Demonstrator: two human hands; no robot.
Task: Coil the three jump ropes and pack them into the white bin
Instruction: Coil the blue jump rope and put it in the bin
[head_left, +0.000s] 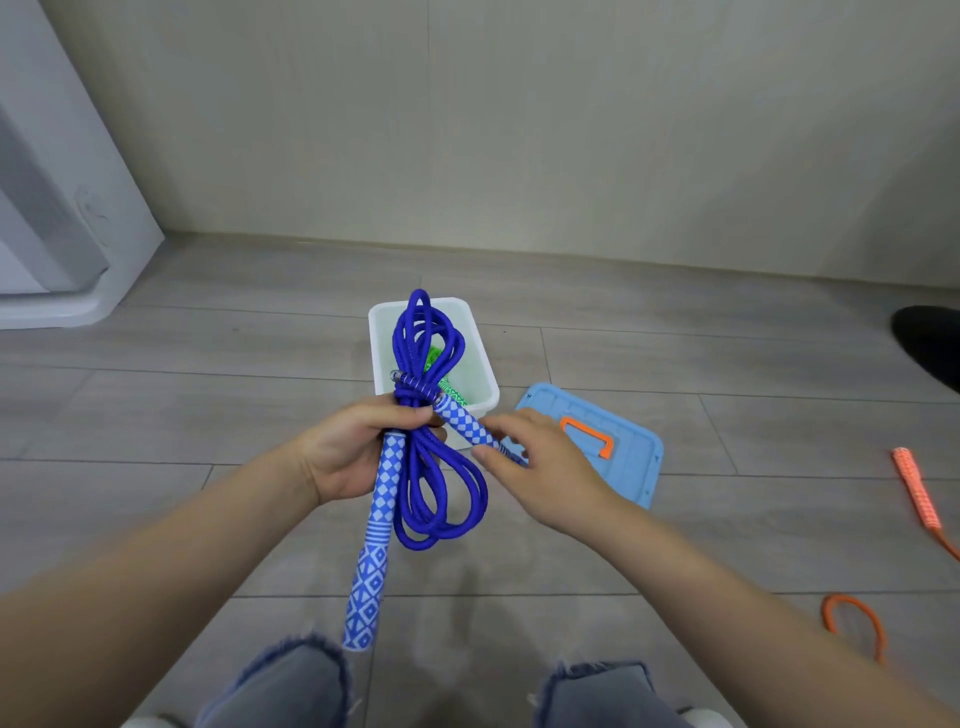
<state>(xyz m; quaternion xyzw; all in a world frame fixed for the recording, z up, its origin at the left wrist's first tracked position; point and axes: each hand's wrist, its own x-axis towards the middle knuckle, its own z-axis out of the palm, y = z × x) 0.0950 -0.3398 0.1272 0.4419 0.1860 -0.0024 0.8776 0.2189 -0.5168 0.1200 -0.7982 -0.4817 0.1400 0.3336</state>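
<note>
Head view: left hand (358, 449) grips the coiled blue jump rope (426, 467) at its middle, above the floor and just in front of the white bin (382, 340); one patterned handle hangs down. Right hand (540, 467) pinches the second blue handle (465, 423). Green rope (434, 358) lies in the bin; orange rope (917, 493) on the floor at right, blue lid (623, 431) beside the bin.
</note>
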